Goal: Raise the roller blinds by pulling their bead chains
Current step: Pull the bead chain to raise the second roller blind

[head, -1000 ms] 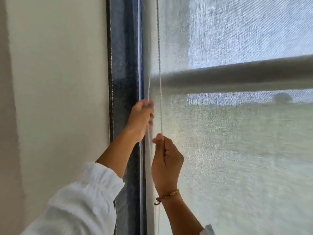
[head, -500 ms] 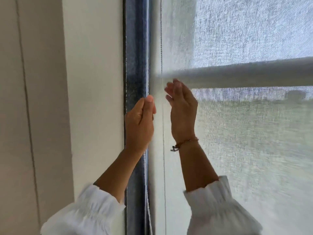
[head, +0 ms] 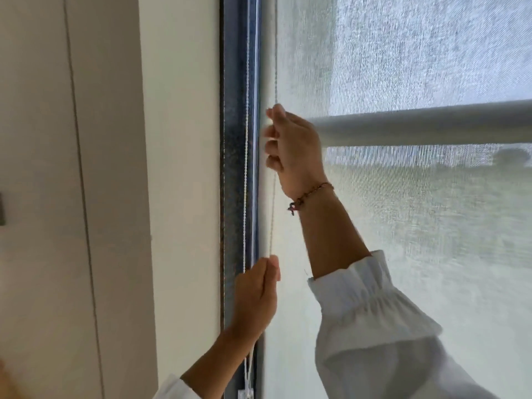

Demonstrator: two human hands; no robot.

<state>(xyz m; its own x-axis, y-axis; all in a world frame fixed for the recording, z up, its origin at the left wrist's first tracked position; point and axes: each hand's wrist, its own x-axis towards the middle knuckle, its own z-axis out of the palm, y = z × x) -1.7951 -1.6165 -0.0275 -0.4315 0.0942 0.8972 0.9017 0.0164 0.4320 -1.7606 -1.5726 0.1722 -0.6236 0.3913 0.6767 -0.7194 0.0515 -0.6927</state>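
A pale woven roller blind covers the window on the right. Its bead chain hangs down the blind's left edge. My right hand is high up, fingers closed around the chain near a horizontal bar. My left hand is lower, pinching the same strand between thumb and fingers. A second white chain strand runs down the dark window frame, just left of my hands.
A grey horizontal bar shows through the blind at the right. A cream wall and a beige panel lie to the left. A small white chain fitting sits at the frame's bottom.
My left hand has dropped down along the chain while my right hand has closed on it higher up. The view has shifted left, showing more wall.
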